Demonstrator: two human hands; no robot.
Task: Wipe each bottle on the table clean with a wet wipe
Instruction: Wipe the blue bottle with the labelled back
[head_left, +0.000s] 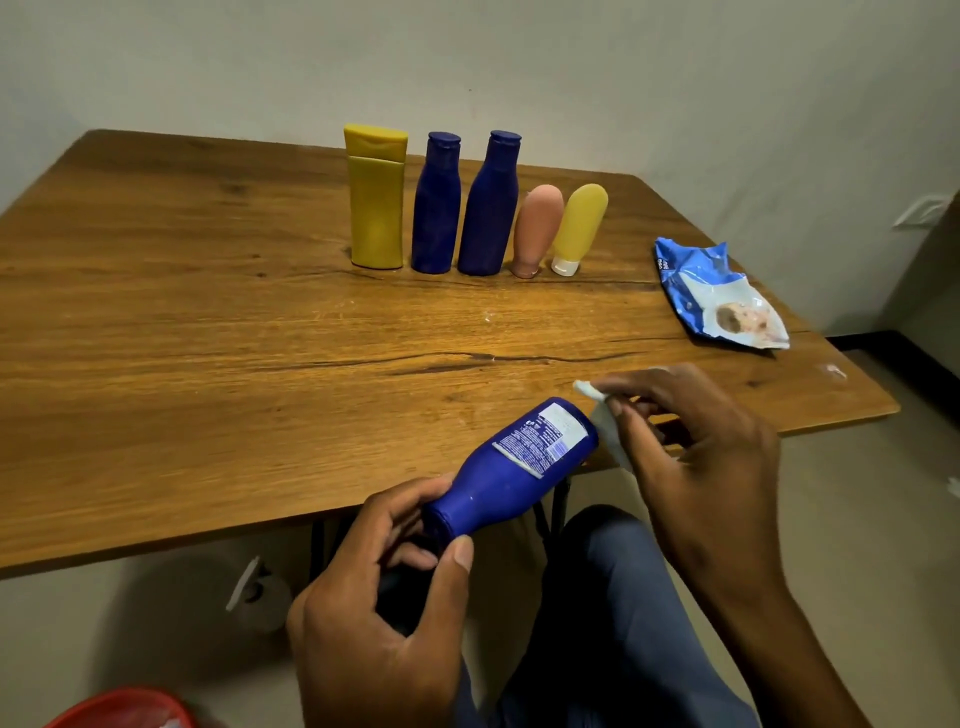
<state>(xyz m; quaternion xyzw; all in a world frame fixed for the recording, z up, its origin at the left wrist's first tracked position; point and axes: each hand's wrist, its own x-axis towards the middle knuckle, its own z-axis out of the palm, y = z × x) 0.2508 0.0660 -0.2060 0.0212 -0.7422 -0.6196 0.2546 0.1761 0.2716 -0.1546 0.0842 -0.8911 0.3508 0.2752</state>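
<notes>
My left hand (384, 582) grips a blue bottle (511, 467) by its neck and cap end, tilted with its base pointing up and to the right over the table's front edge. My right hand (691, 441) pinches a white wet wipe (608, 421) against the bottle's base. Further back on the wooden table (208, 338) stands a row of bottles: a tall yellow bottle (376, 197), two dark blue bottles (437, 205) (491, 205), a pink tube (537, 231) and a small yellow tube (577, 228), both tubes on their caps.
A crumpled blue and white wet wipe packet (719, 296) lies at the table's right side. A red bin rim (119, 709) shows at the lower left on the floor. My knee in grey trousers (618, 597) is under the table edge. Walls close in behind and right.
</notes>
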